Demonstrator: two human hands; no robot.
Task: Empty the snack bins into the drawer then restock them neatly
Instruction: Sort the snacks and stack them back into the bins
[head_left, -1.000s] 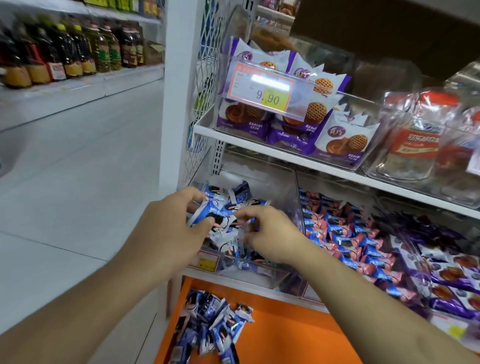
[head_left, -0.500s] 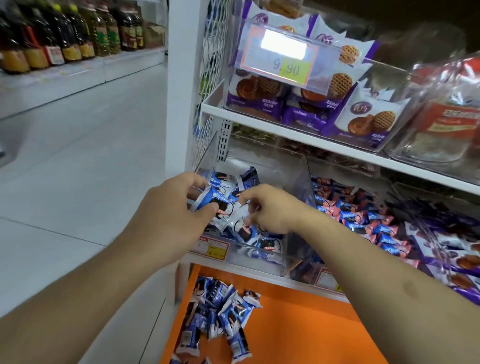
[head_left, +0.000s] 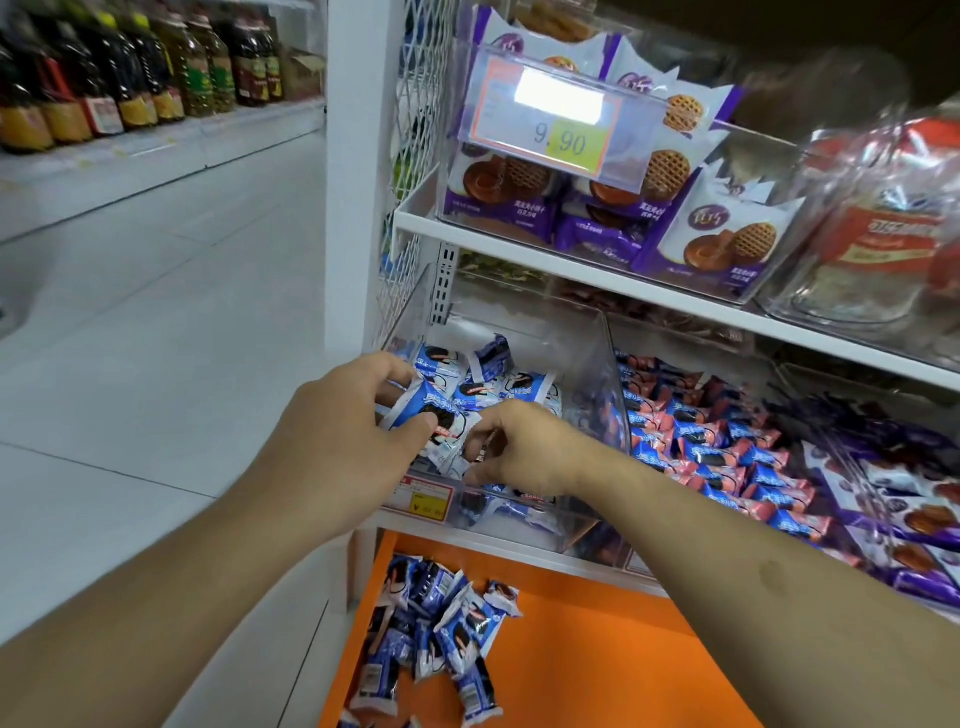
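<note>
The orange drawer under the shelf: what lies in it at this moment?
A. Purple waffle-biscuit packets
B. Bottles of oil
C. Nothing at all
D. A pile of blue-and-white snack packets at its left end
D: a loose pile of blue-and-white snack packets lies at the left end of the orange drawer, and the rest of its floor in view is bare orange.

Bin w/ snack packs sits above drawer, more packs in it.
</note>
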